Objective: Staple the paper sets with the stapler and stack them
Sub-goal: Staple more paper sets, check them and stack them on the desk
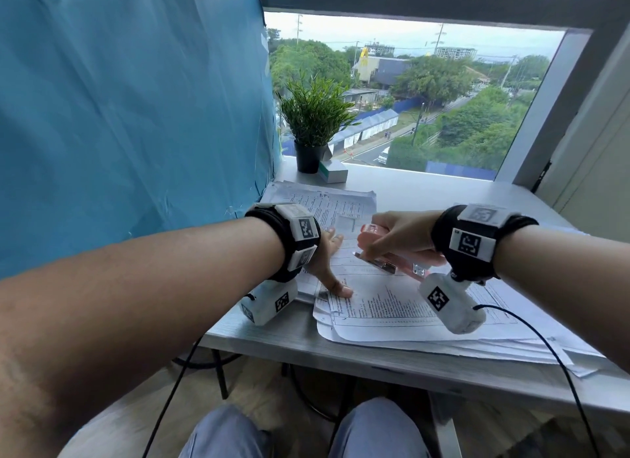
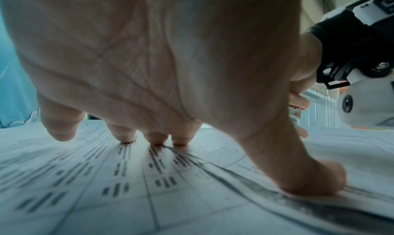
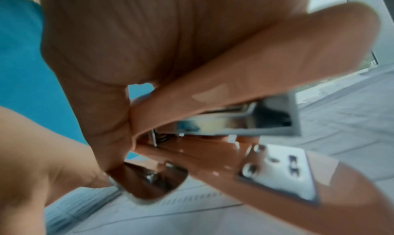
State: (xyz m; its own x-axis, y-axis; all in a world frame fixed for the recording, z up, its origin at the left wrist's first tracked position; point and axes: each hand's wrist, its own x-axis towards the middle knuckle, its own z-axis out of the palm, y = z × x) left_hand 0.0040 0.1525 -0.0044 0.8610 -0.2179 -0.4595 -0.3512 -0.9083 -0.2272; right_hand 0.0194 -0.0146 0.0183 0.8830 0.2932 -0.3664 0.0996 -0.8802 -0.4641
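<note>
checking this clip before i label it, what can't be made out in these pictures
- Print on the paper sets: too small in the head view, smeared in both wrist views.
- Whether a staple is already in: not visible; the left hand and right hand cover part of the sheets.
- Stapler mouth: open, but motion blur hides whether staples are loaded.
- Small box by the potted plant: label too small.
- Table right side: cut off by the frame edge.

Wrists: black straps (image 1: 283, 239) carrying white blocks with black square codes (image 1: 472, 244)
Cables: thin black leads (image 1: 559, 358)
Legs: grey-blue trousers (image 1: 375, 430)
</note>
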